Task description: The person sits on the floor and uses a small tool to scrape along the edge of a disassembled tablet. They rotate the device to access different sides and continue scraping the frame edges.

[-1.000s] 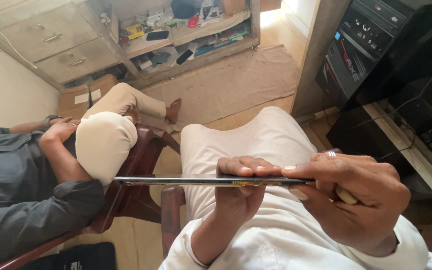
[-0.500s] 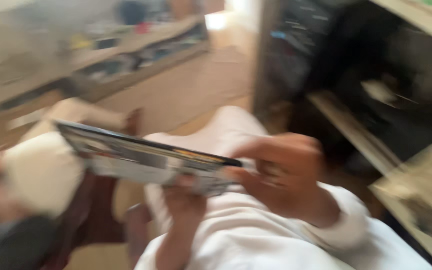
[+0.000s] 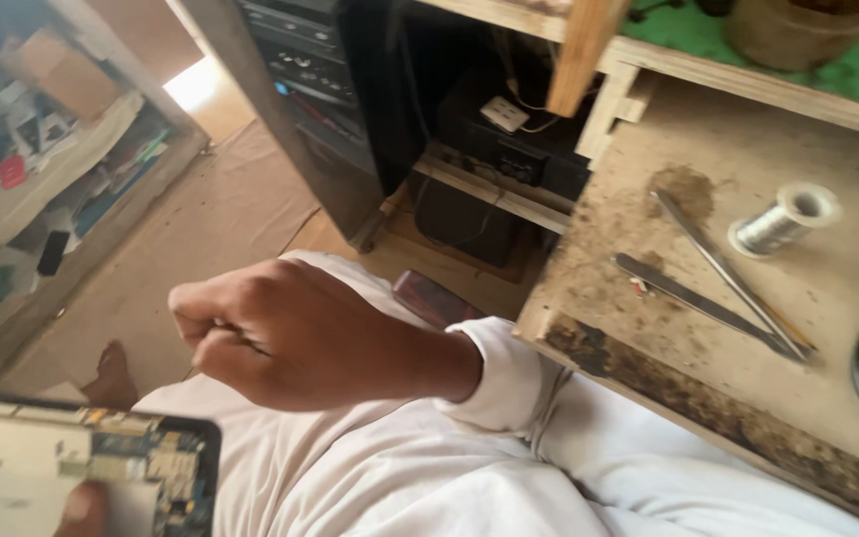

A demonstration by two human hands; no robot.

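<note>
Right hand (image 3: 300, 338) fisted, opened tablet (image 3: 82, 467) lower-left

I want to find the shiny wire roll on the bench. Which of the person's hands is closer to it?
The right hand. It is curled in a fist over the lap, left of the spool of wire on the workbench. The left hand is farther, at the bottom-left corner, holding an opened device.

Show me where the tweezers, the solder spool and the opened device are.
tweezers (image 3: 723, 273), head view, middle of the crossed arms.
solder spool (image 3: 782, 221), head view, wound wire.
opened device (image 3: 141, 462), head view, exposed circuit board.
</note>
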